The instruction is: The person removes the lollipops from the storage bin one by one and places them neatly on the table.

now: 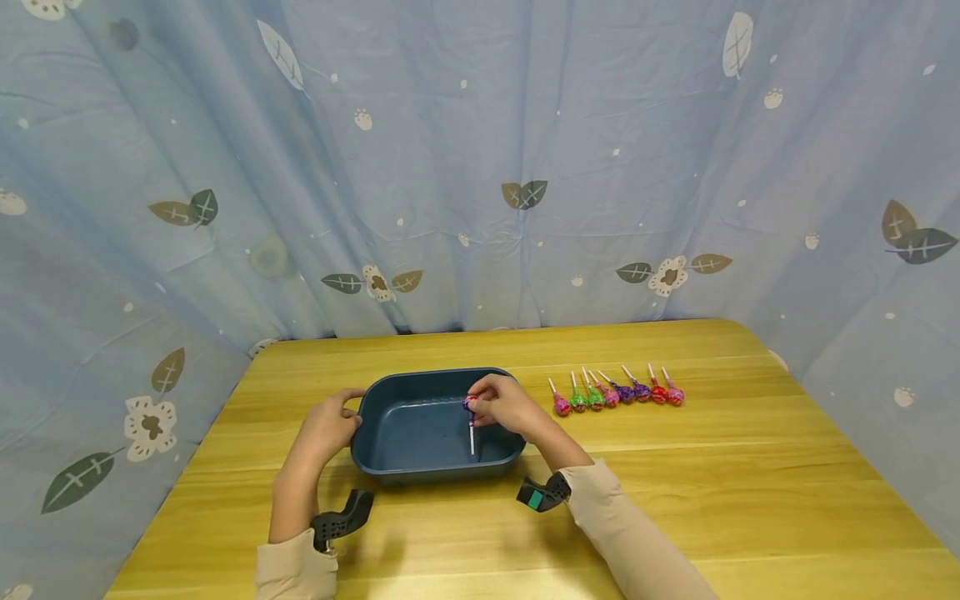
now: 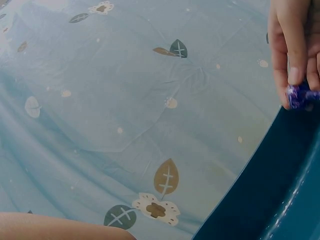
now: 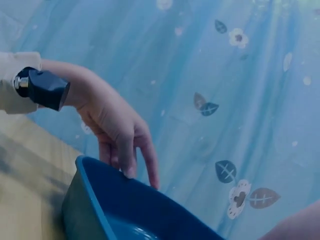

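Note:
In the head view, my right hand [image 1: 504, 402] pinches a purple-wrapped lollipop [image 1: 472, 406] by its candy end over the right part of a dark blue plastic basin [image 1: 416, 477]. Its white stick points down toward the basin floor. The left wrist view shows the purple wrapper [image 2: 298, 96] between thumb and fingers, above the basin's edge. At the basin's left end is my left hand [image 1: 330, 427], its fingertips right at the rim. From the right wrist view, that hand [image 3: 117, 125] has its thumb and index finger stretched down to the rim.
To the right of the basin, several lollipops [image 1: 611, 397] in pink, green, purple and red wrappers lie in a row, sticks pointing away. All stand on a wooden table [image 1: 712, 483]. A blue patterned curtain [image 1: 450, 167] hangs behind and along the sides.

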### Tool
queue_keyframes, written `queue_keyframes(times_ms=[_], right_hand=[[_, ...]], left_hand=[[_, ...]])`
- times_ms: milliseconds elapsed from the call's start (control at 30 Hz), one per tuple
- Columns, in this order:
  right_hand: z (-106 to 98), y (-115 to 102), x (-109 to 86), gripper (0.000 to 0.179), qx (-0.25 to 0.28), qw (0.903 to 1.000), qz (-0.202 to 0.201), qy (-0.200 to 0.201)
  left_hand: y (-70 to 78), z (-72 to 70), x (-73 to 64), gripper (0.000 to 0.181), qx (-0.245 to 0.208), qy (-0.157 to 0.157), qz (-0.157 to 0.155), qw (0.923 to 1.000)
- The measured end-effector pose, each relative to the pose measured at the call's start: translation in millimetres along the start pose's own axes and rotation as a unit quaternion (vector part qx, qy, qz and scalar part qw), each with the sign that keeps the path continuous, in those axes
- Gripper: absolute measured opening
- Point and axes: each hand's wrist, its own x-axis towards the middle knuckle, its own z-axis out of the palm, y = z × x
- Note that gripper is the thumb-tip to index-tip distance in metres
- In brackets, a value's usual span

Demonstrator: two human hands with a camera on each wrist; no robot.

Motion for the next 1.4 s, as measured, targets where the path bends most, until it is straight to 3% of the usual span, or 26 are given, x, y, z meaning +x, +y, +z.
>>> queue_keyframes(times_ms=[333, 1033, 1400], right_hand=[[-18, -3, -12.9, 0.028, 0.033, 0.9995, -0.002, 0.002], [-51, 8, -39.5, 0.032, 0.081, 0.991, -0.004, 0.107], [-66, 10, -41.1, 0.033, 0.093, 0.9884, 0.0, 0.12]], left_hand=[[-0.1, -0.3, -0.7, 0.045, -0.001, -0.002, -0.006, 1.0], [0.3, -0.4, 0.7, 0.045, 0.003, -0.003, -0.01, 0.9999], [1.7, -1.4, -1.1, 0.045, 0.006, -0.007, -0.01, 0.9999]])
